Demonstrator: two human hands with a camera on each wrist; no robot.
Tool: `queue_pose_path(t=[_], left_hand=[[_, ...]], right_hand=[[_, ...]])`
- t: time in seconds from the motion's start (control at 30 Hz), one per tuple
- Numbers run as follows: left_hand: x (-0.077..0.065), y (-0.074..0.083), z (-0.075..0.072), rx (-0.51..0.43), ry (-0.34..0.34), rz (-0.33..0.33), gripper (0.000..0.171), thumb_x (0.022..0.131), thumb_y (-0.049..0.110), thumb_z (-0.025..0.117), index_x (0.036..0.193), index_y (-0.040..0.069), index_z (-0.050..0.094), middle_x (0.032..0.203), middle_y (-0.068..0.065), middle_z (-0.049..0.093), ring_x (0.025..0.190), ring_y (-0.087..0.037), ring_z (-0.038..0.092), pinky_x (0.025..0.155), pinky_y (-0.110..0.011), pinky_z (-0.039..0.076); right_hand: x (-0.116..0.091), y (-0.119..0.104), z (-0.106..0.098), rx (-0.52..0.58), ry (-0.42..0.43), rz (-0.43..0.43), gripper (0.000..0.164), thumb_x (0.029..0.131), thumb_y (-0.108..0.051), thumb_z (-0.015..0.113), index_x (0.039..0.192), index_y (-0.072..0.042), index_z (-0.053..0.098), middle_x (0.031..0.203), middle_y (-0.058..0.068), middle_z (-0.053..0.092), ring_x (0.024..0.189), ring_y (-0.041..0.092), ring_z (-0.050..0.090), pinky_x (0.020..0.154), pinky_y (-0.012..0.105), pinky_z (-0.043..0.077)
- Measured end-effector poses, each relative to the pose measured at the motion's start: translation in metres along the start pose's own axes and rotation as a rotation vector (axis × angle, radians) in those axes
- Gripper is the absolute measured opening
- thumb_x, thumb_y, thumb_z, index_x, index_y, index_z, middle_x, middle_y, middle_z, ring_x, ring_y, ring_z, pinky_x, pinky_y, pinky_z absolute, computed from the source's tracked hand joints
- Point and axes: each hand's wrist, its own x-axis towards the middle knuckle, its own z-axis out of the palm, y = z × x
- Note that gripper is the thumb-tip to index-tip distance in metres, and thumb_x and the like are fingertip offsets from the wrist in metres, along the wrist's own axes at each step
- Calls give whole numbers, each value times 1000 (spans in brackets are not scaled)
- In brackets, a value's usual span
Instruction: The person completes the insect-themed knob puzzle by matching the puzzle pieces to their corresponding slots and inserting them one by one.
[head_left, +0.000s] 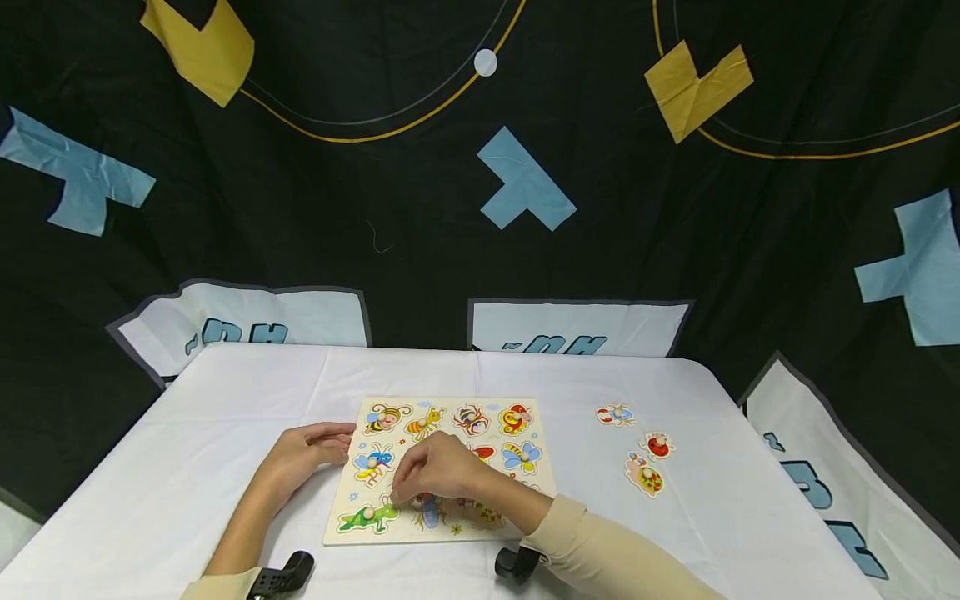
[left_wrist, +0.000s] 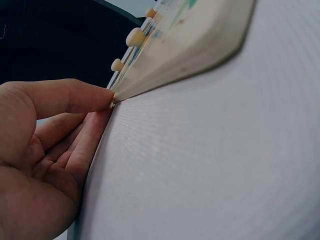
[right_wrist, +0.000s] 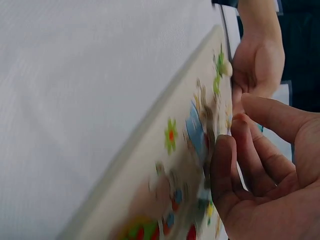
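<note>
A cream peg puzzle board with insect pictures lies flat on the table. At its left edge rests my left hand; in the left wrist view the thumb and fingers touch the board's edge. My right hand hovers over the lower left of the board, fingertips beside the head of a green grasshopper piece. Its fingers are loosely bent, and the right wrist view shows nothing held between them. A blue-winged insect piece lies just right of those fingertips. The right hand and forearm hide several pictures in the middle rows.
Right of the board lie three loose pieces: a blue-winged insect, a red ladybug and a spotted bug. A white cloth covers the table. Behind it hangs a black curtain with blue and yellow shapes.
</note>
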Motion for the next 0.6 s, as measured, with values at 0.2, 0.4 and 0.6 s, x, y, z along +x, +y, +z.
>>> queue_pose_path(t=[0.2, 0.4, 0.6], left_hand=[[0, 0, 1, 3, 9, -6, 57, 79, 12, 78, 134, 6, 66, 112, -4, 75, 97, -8, 67, 86, -21, 46], [0, -1, 1, 2, 4, -9, 58, 79, 13, 79, 135, 6, 65, 112, -3, 75, 97, -9, 67, 89, -24, 45], [0, 0, 1, 5, 4, -16, 57, 80, 13, 78, 135, 7, 65, 112, -3, 75, 97, -8, 67, 91, -26, 44]], right_hand=[[-6, 6, -21, 16, 11, -11, 6, 77, -12, 85, 79, -11, 79, 69, 9, 73, 54, 15, 58, 51, 23, 44], [-12, 13, -44, -58, 57, 18, 7, 77, -16, 85, 81, -15, 79, 73, 9, 74, 56, 18, 60, 52, 25, 42], [-21, 18, -67, -113, 100, 13, 9, 77, -17, 85, 82, -17, 78, 68, -2, 70, 62, 17, 61, 55, 24, 42]])
